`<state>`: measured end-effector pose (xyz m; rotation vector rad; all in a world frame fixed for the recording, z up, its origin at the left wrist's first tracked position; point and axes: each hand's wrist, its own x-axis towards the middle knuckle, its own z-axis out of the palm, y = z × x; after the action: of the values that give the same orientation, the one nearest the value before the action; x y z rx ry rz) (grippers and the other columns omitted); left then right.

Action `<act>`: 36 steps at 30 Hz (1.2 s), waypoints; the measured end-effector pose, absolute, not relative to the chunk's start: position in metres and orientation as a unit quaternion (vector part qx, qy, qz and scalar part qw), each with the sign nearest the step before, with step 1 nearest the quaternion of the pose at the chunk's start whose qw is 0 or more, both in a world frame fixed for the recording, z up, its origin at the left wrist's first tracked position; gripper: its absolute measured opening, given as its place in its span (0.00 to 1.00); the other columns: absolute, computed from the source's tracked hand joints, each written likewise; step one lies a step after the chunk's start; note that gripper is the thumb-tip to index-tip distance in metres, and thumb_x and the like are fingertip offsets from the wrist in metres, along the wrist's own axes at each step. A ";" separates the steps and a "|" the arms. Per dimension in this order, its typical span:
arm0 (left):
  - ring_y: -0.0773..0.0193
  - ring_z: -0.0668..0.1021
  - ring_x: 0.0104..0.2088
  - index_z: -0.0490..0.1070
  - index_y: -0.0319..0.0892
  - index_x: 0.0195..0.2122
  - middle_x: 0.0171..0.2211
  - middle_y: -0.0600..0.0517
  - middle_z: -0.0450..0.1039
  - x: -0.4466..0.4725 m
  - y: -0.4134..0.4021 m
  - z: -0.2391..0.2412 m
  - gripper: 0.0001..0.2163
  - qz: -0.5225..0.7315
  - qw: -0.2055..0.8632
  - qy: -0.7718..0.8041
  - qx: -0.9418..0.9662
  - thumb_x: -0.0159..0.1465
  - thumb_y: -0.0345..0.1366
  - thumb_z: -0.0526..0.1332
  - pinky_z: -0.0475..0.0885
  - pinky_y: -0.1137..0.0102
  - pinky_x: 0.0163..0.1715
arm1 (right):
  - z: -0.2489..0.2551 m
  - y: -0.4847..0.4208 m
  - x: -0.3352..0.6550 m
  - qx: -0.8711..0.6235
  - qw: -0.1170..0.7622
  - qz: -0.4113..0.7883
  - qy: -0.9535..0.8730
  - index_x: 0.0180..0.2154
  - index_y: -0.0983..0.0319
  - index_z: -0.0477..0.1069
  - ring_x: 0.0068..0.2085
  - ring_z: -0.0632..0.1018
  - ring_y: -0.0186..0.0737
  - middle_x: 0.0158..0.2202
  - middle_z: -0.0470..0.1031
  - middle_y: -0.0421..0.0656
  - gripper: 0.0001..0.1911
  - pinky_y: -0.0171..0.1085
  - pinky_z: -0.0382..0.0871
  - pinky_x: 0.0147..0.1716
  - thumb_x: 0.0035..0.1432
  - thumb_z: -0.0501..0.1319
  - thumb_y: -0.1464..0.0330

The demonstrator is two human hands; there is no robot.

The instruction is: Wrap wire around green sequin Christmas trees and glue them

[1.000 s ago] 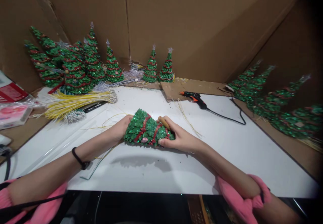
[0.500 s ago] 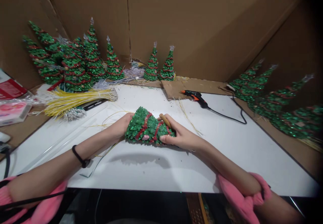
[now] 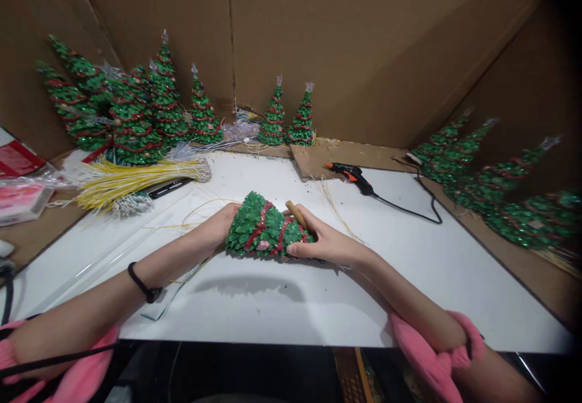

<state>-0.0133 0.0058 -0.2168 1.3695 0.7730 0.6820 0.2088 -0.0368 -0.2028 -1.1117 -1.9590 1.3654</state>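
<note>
A green glittery Christmas tree figurine [image 3: 257, 227] with red garlands lies on its side above the table, its wide base to the left. My left hand [image 3: 226, 224] is closed at that base, its fingertips hidden behind the tree. Around the narrower right end wraps my right hand [image 3: 318, 236], thumb on the near side. A short tan stick [image 3: 296, 214] pokes up between this hand's fingers and the tree; its lower end is out of sight. Thin yellow and green wires [image 3: 195, 273] trail from near the base, beside my left wrist.
Beyond my right hand lies a corded glue gun [image 3: 354, 176] by a cardboard piece [image 3: 313, 159]. Bundled yellow wires [image 3: 140, 182] lie at the left. Finished-looking trees [image 3: 166, 97] stand along the cardboard walls, with more trees [image 3: 522, 191] at the right. Clear strips [image 3: 104, 251] lie at left.
Both hands and the tree stay almost in place, with only a very slight turn of the tree. The whole view has shifted a little.
</note>
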 end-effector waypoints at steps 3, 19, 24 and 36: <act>0.63 0.76 0.29 0.73 0.38 0.36 0.33 0.48 0.77 -0.014 0.007 -0.219 0.13 0.305 0.654 0.353 0.596 0.52 0.38 0.65 0.72 0.71 0.29 | -0.201 -0.037 0.208 -0.415 0.250 0.512 -0.710 0.51 0.58 0.57 0.43 0.72 0.44 0.43 0.67 0.43 0.29 0.43 0.68 0.41 0.50 0.64 0.57; 0.61 0.77 0.33 0.74 0.37 0.39 0.35 0.47 0.78 -0.018 0.012 -0.224 0.15 0.304 0.627 0.401 0.594 0.50 0.37 0.66 0.72 0.70 0.32 | -0.205 -0.037 0.211 -0.409 0.252 0.515 -0.710 0.55 0.58 0.54 0.51 0.68 0.45 0.50 0.63 0.44 0.35 0.43 0.66 0.47 0.48 0.66 0.59; 0.60 0.77 0.32 0.72 0.37 0.40 0.34 0.48 0.78 -0.015 0.005 -0.216 0.18 0.298 0.663 0.378 0.574 0.49 0.36 0.67 0.73 0.68 0.32 | -0.199 -0.038 0.207 -0.414 0.250 0.559 -0.673 0.53 0.58 0.55 0.43 0.73 0.41 0.45 0.67 0.43 0.31 0.40 0.70 0.41 0.49 0.65 0.62; 0.63 0.76 0.27 0.74 0.37 0.36 0.30 0.50 0.77 -0.015 0.007 -0.216 0.14 0.299 0.669 0.359 0.578 0.48 0.37 0.66 0.71 0.71 0.28 | -0.202 -0.032 0.214 -0.389 0.250 0.524 -0.715 0.57 0.58 0.54 0.47 0.69 0.42 0.49 0.64 0.45 0.39 0.40 0.66 0.45 0.47 0.66 0.56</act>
<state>-0.0147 0.0070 -0.2157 1.3035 0.8103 0.6742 0.2144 -0.0321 -0.2024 -1.0597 -1.9466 1.4272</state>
